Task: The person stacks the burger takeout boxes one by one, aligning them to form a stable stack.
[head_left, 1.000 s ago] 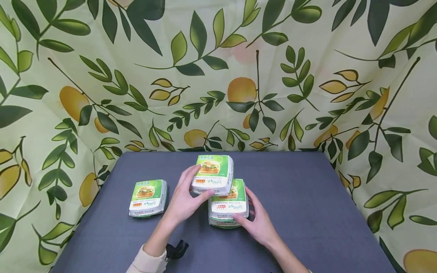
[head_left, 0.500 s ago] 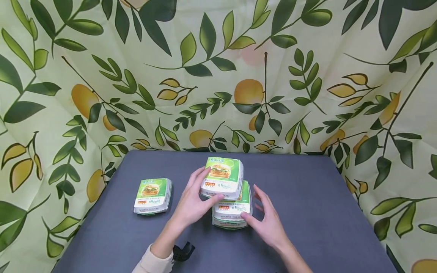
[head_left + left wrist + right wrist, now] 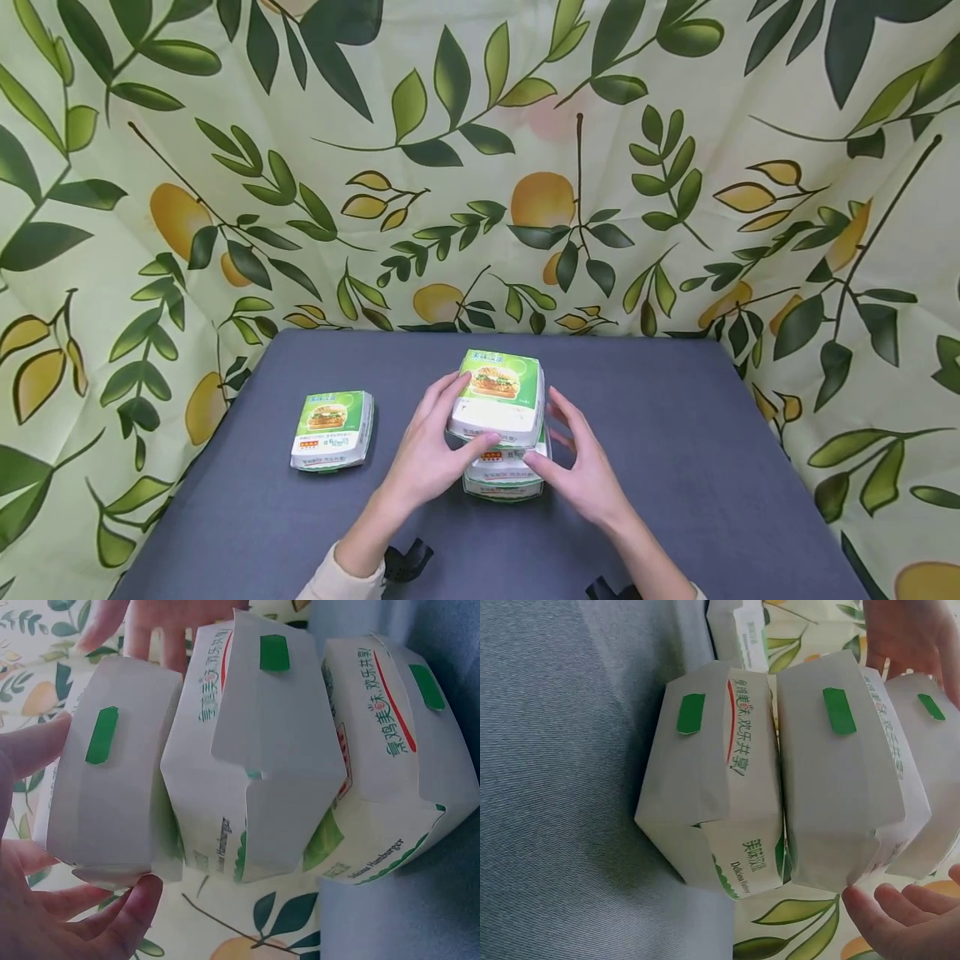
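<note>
My left hand (image 3: 435, 446) grips the top burger box (image 3: 498, 392), thumb on its front face and fingers round its left side. That box sits right over the middle box (image 3: 259, 750), slightly tilted against it in the left wrist view. Under both, the bottom box (image 3: 712, 780) lies on the table. My right hand (image 3: 588, 475) is at the right side of the stack, fingers loosely bent. Its thumb tip is right at the front corner of the middle box. The boxes are white below with green printed lids and a burger picture; green tabs show on their fronts.
A fourth matching burger box (image 3: 332, 431) lies on the left of the dark grey table (image 3: 675, 417). Behind the table hangs a cloth (image 3: 465, 183) with a leaf and fruit print. Black straps (image 3: 408, 560) show by the wrists.
My left hand has carried the top box a little rightward, more squarely over the stack. My right fingers have come off the middle box's side and risen slightly toward the top box.
</note>
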Available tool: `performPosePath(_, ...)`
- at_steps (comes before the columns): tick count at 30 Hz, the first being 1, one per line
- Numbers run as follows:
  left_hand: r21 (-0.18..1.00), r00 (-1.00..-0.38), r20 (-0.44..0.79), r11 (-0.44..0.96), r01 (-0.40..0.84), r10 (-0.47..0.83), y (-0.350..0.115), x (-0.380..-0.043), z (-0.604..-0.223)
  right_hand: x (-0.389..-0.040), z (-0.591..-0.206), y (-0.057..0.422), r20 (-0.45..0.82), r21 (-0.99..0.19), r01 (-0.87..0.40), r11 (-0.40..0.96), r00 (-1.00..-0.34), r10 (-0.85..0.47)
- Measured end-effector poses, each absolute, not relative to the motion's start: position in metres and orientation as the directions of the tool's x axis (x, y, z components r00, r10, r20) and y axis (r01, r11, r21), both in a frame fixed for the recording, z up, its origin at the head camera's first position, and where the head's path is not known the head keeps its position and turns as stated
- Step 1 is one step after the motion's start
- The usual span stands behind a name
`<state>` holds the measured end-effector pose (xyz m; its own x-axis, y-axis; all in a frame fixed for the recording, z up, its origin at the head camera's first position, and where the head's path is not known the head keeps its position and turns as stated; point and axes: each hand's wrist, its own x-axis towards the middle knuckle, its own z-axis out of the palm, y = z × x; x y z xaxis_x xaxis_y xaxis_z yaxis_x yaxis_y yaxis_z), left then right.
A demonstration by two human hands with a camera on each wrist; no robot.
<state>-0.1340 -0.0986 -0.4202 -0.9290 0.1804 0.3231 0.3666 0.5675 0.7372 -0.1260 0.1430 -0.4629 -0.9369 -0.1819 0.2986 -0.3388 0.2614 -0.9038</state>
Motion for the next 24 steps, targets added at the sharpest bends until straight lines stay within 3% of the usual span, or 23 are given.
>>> performPosePath(10,0.809,-0.952,0.268,0.501,0.307,0.15,-0.096,-0.13,-0.43,-0.128,-0.462,0.142,0.293,-0.904,-0.333,0.269,-0.939,-0.18)
performPosePath(24,0.878,-0.936,0.283,0.336,0.341,0.21,-0.096,-0.132,-0.446,-0.129,-0.463,0.144,0.291,-0.915,-0.329,0.233,-0.939,-0.182)
